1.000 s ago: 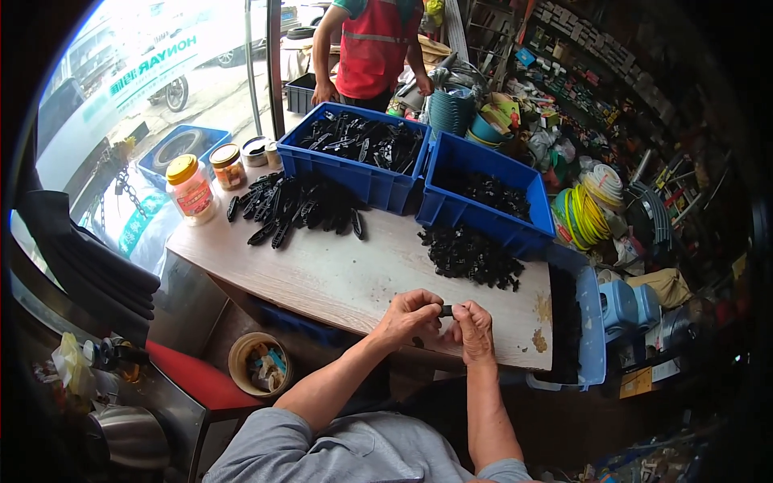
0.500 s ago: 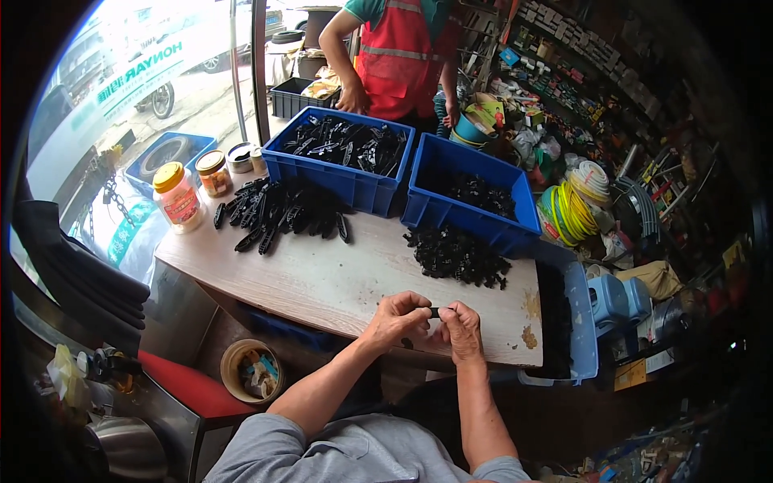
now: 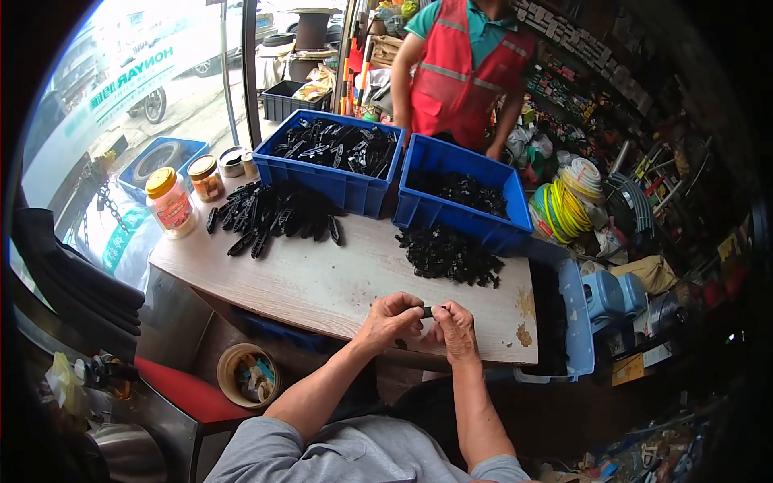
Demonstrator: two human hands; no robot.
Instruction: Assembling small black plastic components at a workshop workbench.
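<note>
- Head view, looking down at wooden tabletop (image 3: 322, 282) w/ both forearms entering from lower edge.
- Left hand (image 3: 392, 318) and right hand (image 3: 456, 328) meet at centre-bottom of frame, above near edge of tabletop; fingers of both curled, pinching one small black part (image 3: 427, 311) between them.
- Part mostly hidden by fingertips; exact shape can't be told.
- Just above hands, centre-right: loose pile of small black pieces (image 3: 448, 256) on tabletop.
- Centre-left: second heap of longer black parts (image 3: 274, 216), spread across tabletop.
- Upper centre: two blue plastic crates side by side at far edge of tabletop; left crate (image 3: 322, 173) full of long black parts, right crate (image 3: 459, 217) w/ smaller black pieces.
- Left of frame: jar w/ yellow lid (image 3: 170, 202) at tabletop corner, two smaller jars (image 3: 206, 177) behind it.
- Top centre: another person in red vest (image 3: 459, 72) standing behind crates.
- Right: coils of yellow and green hose (image 3: 564, 211), blue stool (image 3: 612, 294).
- Lower left: round tub of odds and ends (image 3: 248, 375) below tabletop, beside red seat (image 3: 185, 394).
</note>
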